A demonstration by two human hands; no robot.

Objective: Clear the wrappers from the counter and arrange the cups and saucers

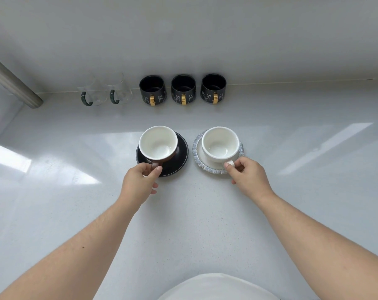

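Observation:
A brown cup with a white inside (158,142) stands on a black saucer (179,156) in the middle of the white counter. My left hand (140,180) pinches its handle from the near side. To the right, a white cup (219,144) sits on a white saucer with a blue-grey ruffled rim (197,158). My right hand (247,175) holds that cup's handle between thumb and fingers. Both cups are upright and empty. No wrappers are in view.
Along the back wall stand two clear glass cups with green handles (92,94) (119,93) and three black mugs with gold handles (152,90) (183,89) (213,88). A metal bar (12,83) slants in at the far left above a white appliance (1,113).

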